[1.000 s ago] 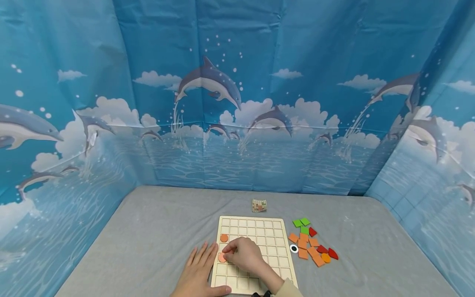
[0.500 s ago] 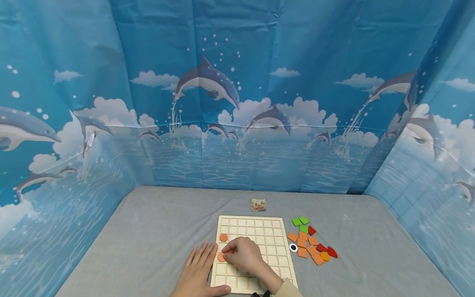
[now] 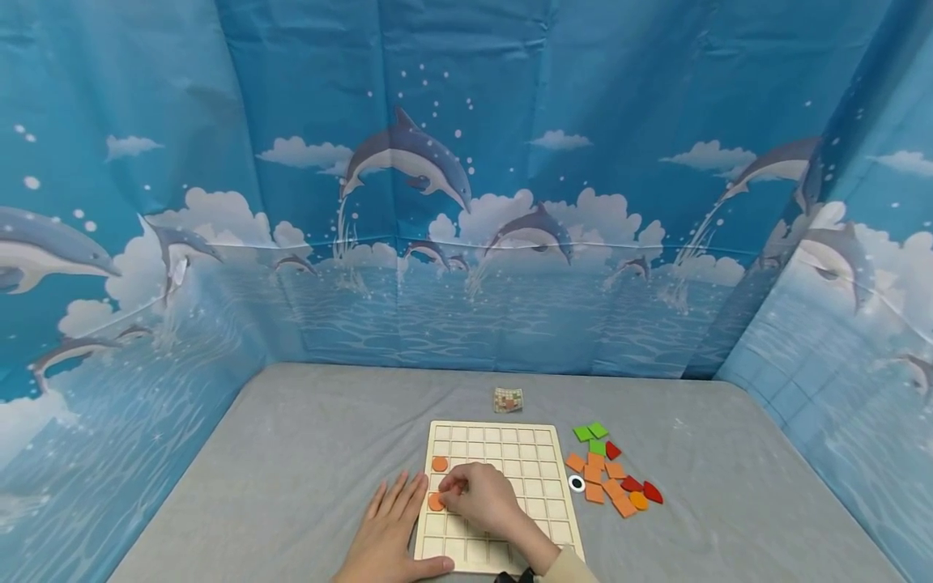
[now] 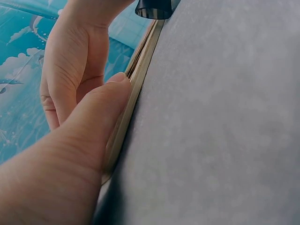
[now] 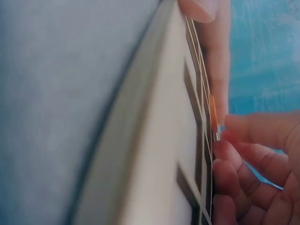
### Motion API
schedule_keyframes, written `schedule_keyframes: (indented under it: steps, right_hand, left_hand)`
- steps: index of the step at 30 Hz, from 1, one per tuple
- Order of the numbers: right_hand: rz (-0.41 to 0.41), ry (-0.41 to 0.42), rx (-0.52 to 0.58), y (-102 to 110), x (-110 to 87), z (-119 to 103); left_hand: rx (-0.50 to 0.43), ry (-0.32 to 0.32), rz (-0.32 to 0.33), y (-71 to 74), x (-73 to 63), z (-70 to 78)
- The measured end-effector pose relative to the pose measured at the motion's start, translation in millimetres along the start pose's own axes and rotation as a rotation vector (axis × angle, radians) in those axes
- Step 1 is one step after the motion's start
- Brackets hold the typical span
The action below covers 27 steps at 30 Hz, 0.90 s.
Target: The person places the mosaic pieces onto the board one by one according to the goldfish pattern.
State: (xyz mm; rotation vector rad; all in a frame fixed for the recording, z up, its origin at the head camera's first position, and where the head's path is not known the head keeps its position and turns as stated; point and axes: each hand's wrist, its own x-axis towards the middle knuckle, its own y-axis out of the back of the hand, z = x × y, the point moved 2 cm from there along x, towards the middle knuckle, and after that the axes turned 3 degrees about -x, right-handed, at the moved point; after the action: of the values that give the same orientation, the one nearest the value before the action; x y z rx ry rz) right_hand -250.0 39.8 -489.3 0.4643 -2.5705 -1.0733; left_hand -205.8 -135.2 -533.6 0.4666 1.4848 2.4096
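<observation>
A pale wooden grid board (image 3: pixel 535 470) lies on the grey cloth. An orange disc (image 3: pixel 436 502) sits at its left column, low in the grid, and another orange disc (image 3: pixel 440 464) lies farther up that column. My right hand (image 3: pixel 483 495) is over the board, fingers loosely curled, thumb right at the lower disc's edge. In the right wrist view a narrow gap shows between the fingertips (image 5: pixel 230 123) and the disc. My left hand (image 3: pixel 389 526) lies flat at the board's left side, fingers spread; its thumb (image 4: pixel 105 96) rests on the front edge.
Right of the board lie several orange squares (image 3: pixel 594 492), green squares (image 3: pixel 598 447), red pieces (image 3: pixel 652 491), a yellow-orange disc (image 3: pixel 638 501) and a white disc with a black centre (image 3: pixel 577 483). A small pattern card (image 3: pixel 509 400) lies behind the board.
My right fingertips have lifted slightly off the lower orange disc, and the index finger has moved up and right. The left hand stays in place.
</observation>
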Motion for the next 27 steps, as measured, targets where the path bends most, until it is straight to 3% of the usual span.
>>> schedule_keyframes:
  steps: [12, 20, 27]
  right_hand:
    - [0.004, -0.036, 0.055, 26.8, -10.4, 11.2]
    - [0.08, -0.083, 0.033, 66.0, -30.5, 34.8]
    - [0.116, -0.186, 0.046, 98.5, -56.6, 55.7]
  left_hand:
    - [0.01, 0.035, -0.02, 1.0, 0.8, 1.4]
    - [-0.001, 0.053, -0.037, 1.2, 3.6, 1.7]
    - [-0.003, 0.044, -0.05, -0.6, 3.2, -0.8]
